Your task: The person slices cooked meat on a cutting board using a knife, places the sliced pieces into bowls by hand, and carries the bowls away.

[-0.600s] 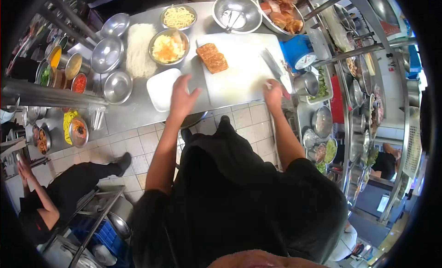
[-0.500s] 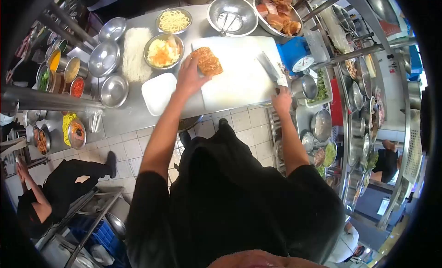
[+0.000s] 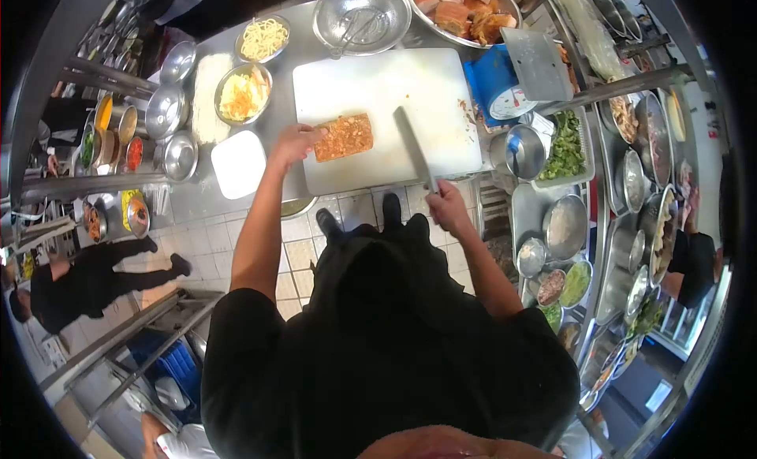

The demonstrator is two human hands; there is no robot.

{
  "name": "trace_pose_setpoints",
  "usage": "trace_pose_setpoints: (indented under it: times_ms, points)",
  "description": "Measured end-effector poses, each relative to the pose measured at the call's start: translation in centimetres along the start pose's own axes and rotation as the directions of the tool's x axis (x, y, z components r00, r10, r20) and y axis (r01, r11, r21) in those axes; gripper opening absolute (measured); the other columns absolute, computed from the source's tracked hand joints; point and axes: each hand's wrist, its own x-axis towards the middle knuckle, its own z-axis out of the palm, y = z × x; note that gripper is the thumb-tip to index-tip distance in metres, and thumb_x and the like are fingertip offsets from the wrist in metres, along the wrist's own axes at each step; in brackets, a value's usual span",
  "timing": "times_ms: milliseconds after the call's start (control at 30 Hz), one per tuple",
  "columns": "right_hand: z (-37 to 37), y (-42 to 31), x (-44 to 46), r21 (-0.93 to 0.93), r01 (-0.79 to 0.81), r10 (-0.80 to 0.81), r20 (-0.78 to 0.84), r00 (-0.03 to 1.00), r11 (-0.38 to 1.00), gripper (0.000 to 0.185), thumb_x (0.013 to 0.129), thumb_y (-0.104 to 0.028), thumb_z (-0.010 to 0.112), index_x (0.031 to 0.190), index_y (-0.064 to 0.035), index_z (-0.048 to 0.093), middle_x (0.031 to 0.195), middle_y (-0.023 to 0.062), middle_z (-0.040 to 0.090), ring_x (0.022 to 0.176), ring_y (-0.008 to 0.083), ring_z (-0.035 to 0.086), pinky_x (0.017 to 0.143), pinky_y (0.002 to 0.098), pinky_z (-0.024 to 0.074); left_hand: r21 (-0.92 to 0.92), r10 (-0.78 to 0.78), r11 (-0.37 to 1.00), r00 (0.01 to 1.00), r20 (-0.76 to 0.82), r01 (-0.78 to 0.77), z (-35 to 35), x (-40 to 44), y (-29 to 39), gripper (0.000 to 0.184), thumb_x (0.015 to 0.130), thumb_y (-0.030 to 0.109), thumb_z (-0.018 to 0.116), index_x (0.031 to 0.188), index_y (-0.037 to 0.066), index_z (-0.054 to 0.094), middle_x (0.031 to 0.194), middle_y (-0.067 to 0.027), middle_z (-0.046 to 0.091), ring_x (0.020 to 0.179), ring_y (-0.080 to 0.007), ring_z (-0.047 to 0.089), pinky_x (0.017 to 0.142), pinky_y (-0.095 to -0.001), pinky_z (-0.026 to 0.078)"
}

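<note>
On the white cutting board (image 3: 386, 80) lies a browned rectangular slab of food (image 3: 345, 138), near the board's left side. My left hand (image 3: 295, 143) is at the slab's left end, its fingers bent against that edge. The handle of a broad knife (image 3: 414, 147) is in my right hand (image 3: 448, 205), at the board's front edge. Its blade points away from me over the board, to the right of the slab and apart from it. A white square plate (image 3: 239, 165) rests on the counter to the left of the board.
Behind the board are a metal bowl with a utensil (image 3: 362, 19) and a bowl of meat chunks (image 3: 465, 13). A blue scale (image 3: 497, 80) stands at the right. Bowls of noodles (image 3: 264, 39) and yellow food (image 3: 244, 95) sit left. A co-worker (image 3: 95, 281) is at far left.
The slab now lies further forward and level, with my left hand at its left end. My right hand has lifted the knife and brought it left toward the slab. The view has shifted.
</note>
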Motion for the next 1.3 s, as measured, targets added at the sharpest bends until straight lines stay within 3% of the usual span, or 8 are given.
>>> trace_pose_setpoints:
  times_ms: [300,567,600,667,733,1033,1200,1300]
  points:
    - [3.0,-0.3,0.6,-0.004,0.011,-0.011,0.162,0.987,1.0,0.022,0.092,-0.01,0.056,0.113,-0.0038,0.059,0.058,0.0002,0.049,0.042,0.0098,0.046,0.038,0.0275,0.0369,-0.268,0.072,0.952,0.958,-0.278,-0.149,5.9,-1.9,-0.3,0.095,0.072,0.024,0.092,0.142,-0.013,0.039,0.126,-0.0257,0.061,0.108,-0.0294,0.066,0.095,-0.0375,0.052]
    - [0.9,1.6,1.2,-0.094,0.2,-0.217,-0.244,0.945,0.975,0.017,0.09,-0.015,0.061,0.103,-0.0027,0.065,0.063,-0.0012,0.051,0.049,0.0085,0.045,0.046,0.0278,0.0376,-0.612,0.476,0.725,0.872,0.115,-0.316,9.4,5.1,2.2,0.046,0.078,0.013,0.086,0.115,-0.006,0.068,0.102,-0.0144,0.075,0.085,-0.0202,0.072,0.077,-0.0341,0.06]
    - [0.3,1.5,0.6,-0.076,0.167,-0.18,-0.232,0.956,0.983,0.013,0.093,-0.018,0.06,0.096,-0.0063,0.064,0.061,-0.003,0.047,0.046,0.0078,0.042,0.042,0.0274,0.0345,-0.683,0.478,0.674,0.871,0.114,-0.28,11.3,9.8,-0.6,0.04,0.075,0.015,0.089,0.108,-0.003,0.074,0.102,-0.0124,0.076,0.085,-0.0185,0.072,0.077,-0.0341,0.059]
    - [-1.2,2.5,0.8,0.002,0.123,-0.121,-0.172,0.978,0.992,0.01,0.095,-0.019,0.06,0.094,-0.0094,0.063,0.059,-0.0038,0.044,0.041,0.0072,0.04,0.037,0.0264,0.0316,0.029,0.372,0.928,0.926,-0.065,-0.37,11.0,10.8,0.5,0.072,0.061,0.036,0.096,0.114,-0.006,0.071,0.102,-0.0155,0.076,0.087,-0.0221,0.072,0.08,-0.0331,0.058]
    - [-1.6,3.2,1.2,0.044,0.094,-0.088,-0.106,0.99,0.995,0.011,0.095,-0.015,0.06,0.103,-0.0082,0.063,0.06,-0.0026,0.046,0.039,0.0081,0.042,0.035,0.0261,0.0335,-0.034,0.108,0.991,0.927,-0.358,-0.129,11.3,7.0,3.4,0.073,0.048,0.04,0.1,0.096,-0.009,0.074,0.096,-0.0203,0.075,0.089,-0.0275,0.072,0.084,-0.0374,0.058]
    - [-2.3,1.0,2.5,0.053,0.069,-0.068,-0.028,0.997,0.996,0.014,0.096,-0.014,0.058,0.107,-0.0054,0.06,0.061,-0.0012,0.05,0.039,0.0097,0.046,0.033,0.0275,0.0332,-0.315,0.062,0.939,0.971,-0.231,-0.135,13.2,1.8,6.4,0.05,0.061,0.017,0.093,0.1,-0.005,0.07,0.101,-0.0188,0.071,0.089,-0.0294,0.068,0.077,-0.0417,0.057]
    - [-2.1,1.3,2.7,0.161,-0.043,0.051,-0.045,0.998,0.986,0.013,0.096,-0.018,0.061,0.104,-0.008,0.063,0.061,-0.0051,0.045,0.043,0.0069,0.04,0.037,0.0259,0.0329,0.3,0.82,0.507,0.346,-0.456,-0.808,14.3,0.6,5.7,0.042,0.067,0.013,0.079,0.102,0.005,0.059,0.103,-0.0199,0.056,0.098,-0.0405,0.051,0.09,-0.0502,0.041]
    - [-0.6,1.9,2.6,0.219,-0.033,0.057,-0.106,0.993,0.975,0.02,0.094,-0.015,0.062,0.112,-0.0066,0.065,0.061,-0.0023,0.049,0.042,0.0095,0.044,0.038,0.0264,0.0344,0.402,0.916,0.402,0.352,-0.193,-0.823,13.0,-3.0,2.7,0.049,0.072,0.003,0.078,0.117,0.005,0.059,0.118,-0.0193,0.055,0.113,-0.0412,0.051,0.099,-0.0482,0.043]
